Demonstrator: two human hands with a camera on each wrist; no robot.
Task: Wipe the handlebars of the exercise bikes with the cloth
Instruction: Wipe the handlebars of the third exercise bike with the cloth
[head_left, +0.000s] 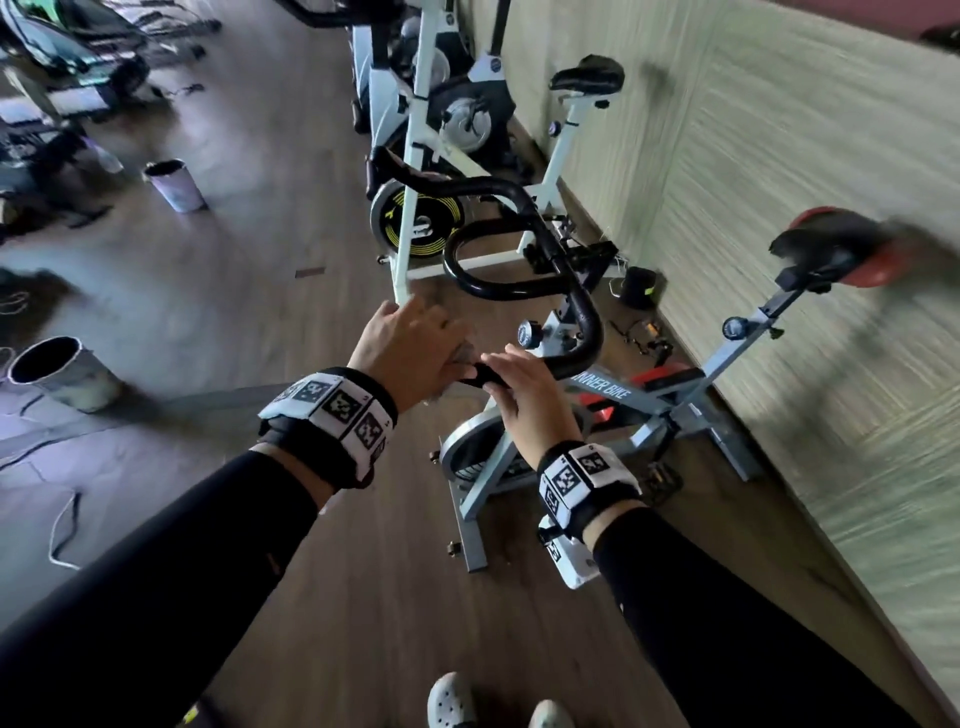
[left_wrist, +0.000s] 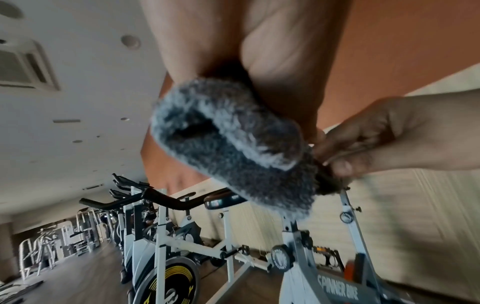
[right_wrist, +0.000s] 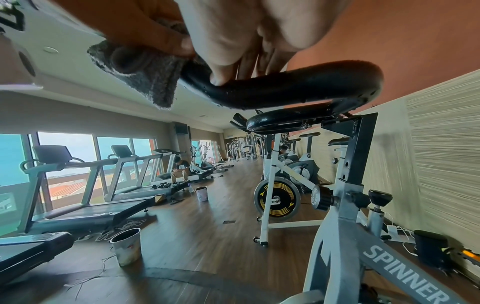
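The left hand (head_left: 410, 345) is reaching forward from a black sleeve, back of the hand up, its grip curling round a grey cloth (left_wrist: 233, 144). In the left wrist view the cloth is sitting bunched and folded under the palm, its fuzzy edge pointing away from the wrist. The cloth is lying at the near end of the black handlebar (head_left: 524, 244) of the grey exercise bike (head_left: 613, 410), touching the bar's tip in the right wrist view.

Just beside it, the right hand (head_left: 524, 395) is reaching forward too, palm down, with its fingers (right_wrist: 228, 59) draping over the handlebar's near straight section and the thumb pressing under the bar; its grip is clamping the bar right next to the cloth. The two hands are nearly touching.

Further right the bar is looping away toward the bike's stem, and the bike's red and black saddle (head_left: 841, 254) is standing near the pale wall (head_left: 779, 156).
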